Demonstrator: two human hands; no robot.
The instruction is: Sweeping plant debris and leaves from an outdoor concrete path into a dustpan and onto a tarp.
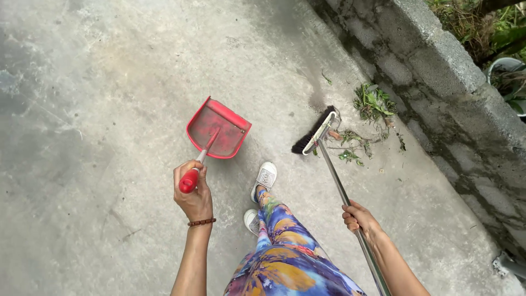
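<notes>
Broom [329, 159], with a long metal handle and a black-bristled head, slants down across the concrete floor [109, 109]; its head rests on the floor just beside a small heap of green weeds and leaf scraps [372, 101], which lies at the foot of a grey block wall [449, 71]. A few more scraps [349, 155] lie scattered right at the broom head, on the wall side. The right hand [359, 218] grips the handle well up from the head, its fingers [349, 215] wrapped tight around the metal tube.

On the far side of the broom from the wall, the left hand [193, 192] holds a red dustpan [218, 129] by its red-tipped handle, fingers curled closed around the grip. A brown bead bracelet [201, 222] circles that wrist. The dustpan is held out near the broom head but apart from it; whether it touches the floor I cannot tell.

Between dustpan and broom handle stand the person's feet in white sneakers [265, 178], below leggings [285, 246] patterned in blue, orange and purple. Beyond the wall from the broom, green plants [493, 27] and part of a pale round tub [507, 68] show.
</notes>
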